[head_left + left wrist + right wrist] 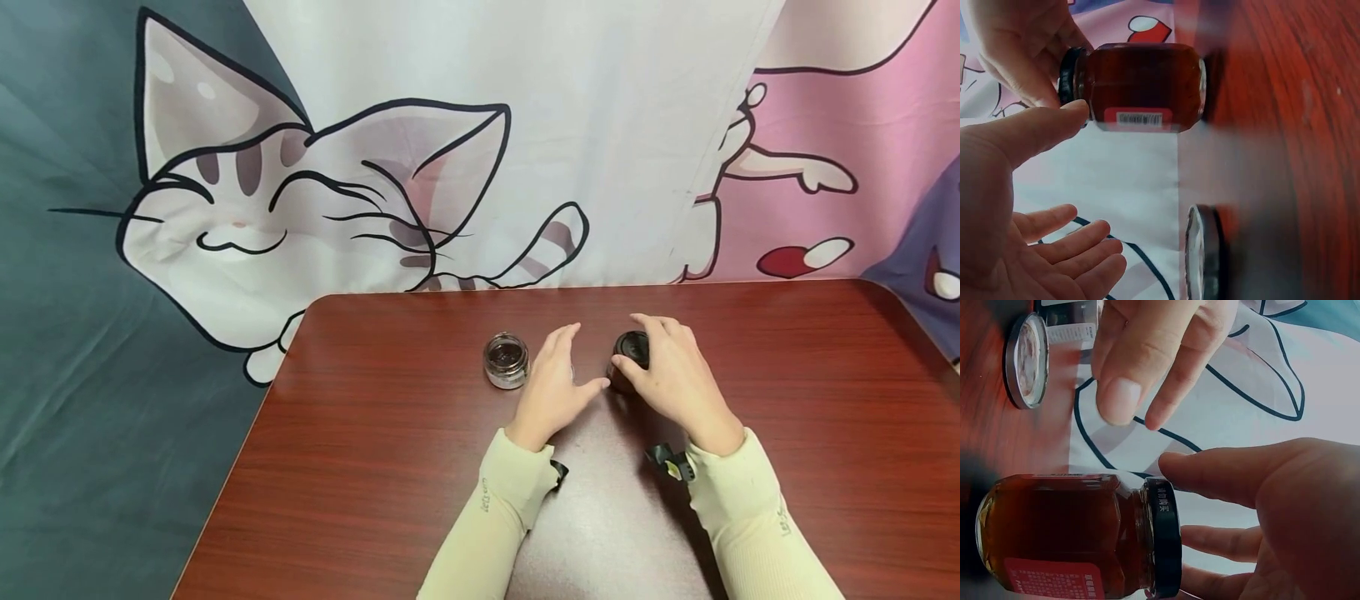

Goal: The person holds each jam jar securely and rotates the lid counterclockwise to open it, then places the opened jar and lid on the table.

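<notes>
A: Head view; capped jar (1063, 531) upright on table (352, 500); left hand (553, 387) released, fingers spread, left of it; right hand (678, 371) about its cap (1165, 544), can't tell if gripping

B: Wrist views add loose lid (1032, 359) left of jar, nearly hidden from head; barcode (1140, 119), left wrist only

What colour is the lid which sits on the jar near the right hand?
The lid is black; it shows best in the right wrist view.
</notes>
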A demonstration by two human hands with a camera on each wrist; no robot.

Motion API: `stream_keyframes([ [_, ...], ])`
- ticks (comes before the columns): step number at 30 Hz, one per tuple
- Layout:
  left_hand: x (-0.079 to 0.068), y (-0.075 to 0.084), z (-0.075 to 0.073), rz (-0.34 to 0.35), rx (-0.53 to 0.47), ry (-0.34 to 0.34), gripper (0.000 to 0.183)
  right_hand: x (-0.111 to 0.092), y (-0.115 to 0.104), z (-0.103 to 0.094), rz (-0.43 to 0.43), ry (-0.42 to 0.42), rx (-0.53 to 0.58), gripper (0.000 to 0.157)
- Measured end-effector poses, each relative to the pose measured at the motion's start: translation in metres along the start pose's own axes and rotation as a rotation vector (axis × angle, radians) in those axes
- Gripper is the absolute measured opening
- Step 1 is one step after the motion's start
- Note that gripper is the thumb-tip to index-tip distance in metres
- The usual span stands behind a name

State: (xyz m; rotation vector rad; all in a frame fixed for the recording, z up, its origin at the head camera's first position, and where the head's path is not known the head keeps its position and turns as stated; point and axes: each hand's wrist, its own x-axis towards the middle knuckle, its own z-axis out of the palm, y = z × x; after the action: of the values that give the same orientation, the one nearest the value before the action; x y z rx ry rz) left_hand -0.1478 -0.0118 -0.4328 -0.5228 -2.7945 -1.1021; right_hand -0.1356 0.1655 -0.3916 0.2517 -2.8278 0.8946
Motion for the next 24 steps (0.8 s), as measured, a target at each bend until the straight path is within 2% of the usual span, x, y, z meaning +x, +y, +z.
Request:
stream_keyframes([
  [7,0.003,0.005,0.01,-0.04,0.045,-0.036,0.082,0.001,0.003,0.0,-0.007,-0.028,-0.008,0.061],
  [17,0.009,0.01,0.023,-0.06,0.049,-0.084,0.081,0.001,0.003,-0.001,0.013,-0.067,-0.012,0.061],
  [24,0.01,0.014,0.03,-0.06,0.087,-0.114,0.079,0.001,0.004,-0.001,0.014,-0.079,-0.021,0.059],
])
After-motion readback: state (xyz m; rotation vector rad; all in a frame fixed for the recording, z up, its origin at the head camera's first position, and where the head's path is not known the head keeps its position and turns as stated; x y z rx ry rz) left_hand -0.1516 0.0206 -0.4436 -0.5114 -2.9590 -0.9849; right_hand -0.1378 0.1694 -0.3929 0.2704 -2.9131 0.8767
